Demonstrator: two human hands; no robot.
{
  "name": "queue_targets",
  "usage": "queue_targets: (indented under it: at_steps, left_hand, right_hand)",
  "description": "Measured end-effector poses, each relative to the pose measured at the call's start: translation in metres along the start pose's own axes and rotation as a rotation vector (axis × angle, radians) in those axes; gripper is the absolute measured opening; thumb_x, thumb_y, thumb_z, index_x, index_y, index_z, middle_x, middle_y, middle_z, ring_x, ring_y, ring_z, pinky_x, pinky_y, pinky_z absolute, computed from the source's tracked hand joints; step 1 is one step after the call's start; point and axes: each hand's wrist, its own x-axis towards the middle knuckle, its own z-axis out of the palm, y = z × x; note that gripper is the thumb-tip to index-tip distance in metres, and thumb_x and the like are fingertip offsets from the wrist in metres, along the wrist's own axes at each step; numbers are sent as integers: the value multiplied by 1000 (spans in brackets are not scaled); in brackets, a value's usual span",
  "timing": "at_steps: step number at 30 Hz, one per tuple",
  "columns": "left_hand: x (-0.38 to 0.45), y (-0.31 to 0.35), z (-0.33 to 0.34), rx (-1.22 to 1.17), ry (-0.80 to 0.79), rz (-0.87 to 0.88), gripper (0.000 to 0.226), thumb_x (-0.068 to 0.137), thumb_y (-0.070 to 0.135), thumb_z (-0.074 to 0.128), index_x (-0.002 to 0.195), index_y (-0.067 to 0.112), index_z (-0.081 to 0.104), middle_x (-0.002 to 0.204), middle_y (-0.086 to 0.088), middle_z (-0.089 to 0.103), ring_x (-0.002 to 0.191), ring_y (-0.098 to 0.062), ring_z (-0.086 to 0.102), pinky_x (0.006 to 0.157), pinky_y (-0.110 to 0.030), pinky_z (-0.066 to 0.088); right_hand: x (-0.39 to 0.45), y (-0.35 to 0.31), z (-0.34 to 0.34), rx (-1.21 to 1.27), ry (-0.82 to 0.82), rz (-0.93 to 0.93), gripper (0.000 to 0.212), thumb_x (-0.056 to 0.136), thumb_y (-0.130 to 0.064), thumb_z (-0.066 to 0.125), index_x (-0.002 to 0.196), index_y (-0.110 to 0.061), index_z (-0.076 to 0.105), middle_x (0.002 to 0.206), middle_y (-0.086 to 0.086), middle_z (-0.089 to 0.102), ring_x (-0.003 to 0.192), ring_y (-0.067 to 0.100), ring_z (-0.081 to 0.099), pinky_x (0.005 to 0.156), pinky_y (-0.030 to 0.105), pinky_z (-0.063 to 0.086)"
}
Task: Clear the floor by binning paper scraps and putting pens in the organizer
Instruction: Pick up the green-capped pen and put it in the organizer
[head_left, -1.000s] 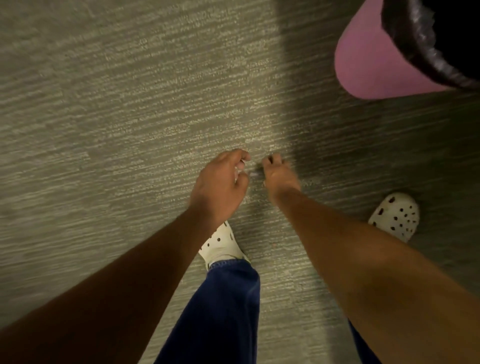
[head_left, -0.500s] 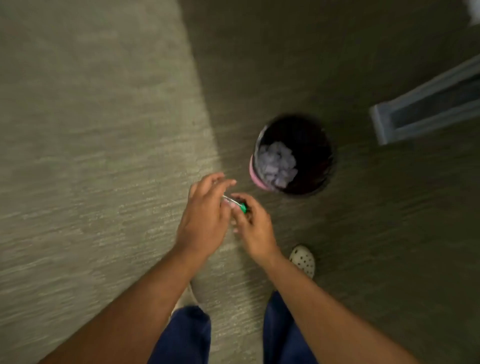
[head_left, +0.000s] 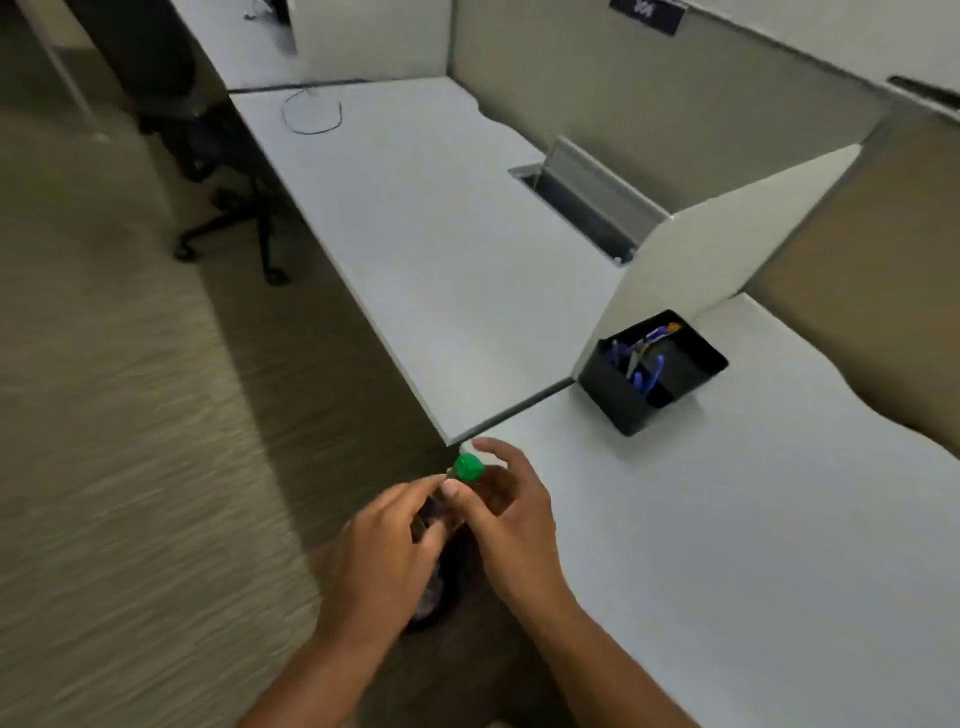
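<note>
A: Status of the pen (head_left: 466, 469)?

B: Both hands hold it at the desk (head_left: 753, 545) edge: right hand (head_left: 511, 525) pinched on the green end, left hand (head_left: 379, 561) curled around the barrel. The organizer (head_left: 652, 371) stands well apart, beside the divider.

A: Failure risk?

B: Releasing one hand carelessly; the pen likely drops to the floor.

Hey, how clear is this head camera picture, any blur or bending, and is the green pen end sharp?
Head view: the striped carpet at left is streaked by motion blur; the white desk edges bow from the wide-angle lens; lighting is soft and even, no glare; the green-capped pen, pinched between left hand and right hand, is slightly soft, like the black desk organizer.
</note>
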Motion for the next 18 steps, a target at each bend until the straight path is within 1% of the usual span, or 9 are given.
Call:
queue_targets:
  at_steps: [2, 5, 7, 8, 10, 12, 14, 15, 18]
  left_hand:
    - [8, 51, 14, -3, -25, 53, 31, 91, 39, 68, 122, 36, 69, 116, 16, 72, 101, -7, 68, 83, -27, 55]
    - [21, 115, 40, -8, -106, 118, 33, 92, 47, 66, 125, 39, 66, 110, 19, 70, 91, -2, 65, 79, -17, 54]
    - [34, 144, 61, 7, -163, 147, 39, 93, 50, 64, 131, 42, 60, 118, 20, 66, 93, -1, 63, 76, -11, 48]
    - [40, 155, 71, 11, -185, 156, 44, 93, 52, 63, 136, 43, 55, 125, 21, 63, 99, -2, 63, 79, -12, 48]
    - [52, 170, 90, 35, -223, 167, 56, 94, 56, 60, 145, 42, 45, 141, 18, 55, 117, -5, 60, 94, -23, 53]
    - [61, 178, 105, 67, -247, 176, 61, 95, 57, 57, 150, 39, 39, 150, 15, 49, 130, -9, 55, 106, -35, 52]
    - [66, 185, 117, 77, -270, 177, 59, 97, 55, 56, 151, 38, 38, 152, 14, 47, 134, -10, 52, 109, -38, 50]
    - [68, 188, 121, 83, -275, 181, 57, 97, 53, 56, 150, 39, 39, 151, 14, 48, 134, -9, 52, 109, -38, 50]
    - [70, 195, 129, 115, -268, 204, 54, 98, 50, 57, 148, 40, 41, 148, 16, 50, 133, -7, 52, 108, -36, 51]
  right_hand:
    - [3, -20, -44, -44, 72, -52, 41, 90, -25, 79, 125, -39, 62, 103, -28, 73, 99, -1, 72, 83, 14, 58]
    - [10, -33, -107, -67, 186, -109, 32, 88, -27, 81, 113, -42, 69, 103, -29, 73, 97, 2, 74, 84, 19, 61]
    - [21, -35, -145, -66, 237, -117, 31, 87, -25, 81, 110, -43, 70, 100, -30, 73, 92, 4, 76, 81, 21, 62]
    - [28, -35, -163, -63, 264, -110, 31, 87, -24, 82, 111, -41, 71, 100, -30, 73, 90, 6, 77, 80, 23, 63]
    - [46, -32, -195, -75, 333, -122, 33, 86, -23, 83, 113, -37, 71, 101, -26, 73, 90, 7, 77, 81, 26, 63]
    - [65, -26, -222, -126, 389, -150, 33, 87, -22, 82, 115, -32, 67, 102, -19, 71, 91, 0, 74, 81, 21, 62]
    - [84, -18, -242, -185, 419, -168, 31, 90, -21, 79, 115, -28, 62, 109, -13, 66, 93, -7, 69, 81, 13, 58]
    - [94, -13, -250, -220, 427, -174, 30, 91, -20, 78, 115, -26, 61, 112, -8, 64, 95, -5, 68, 79, 11, 57]
    - [123, 6, -267, -346, 417, -175, 28, 93, -16, 76, 114, -23, 59, 118, 1, 59, 99, 11, 66, 80, 18, 59]
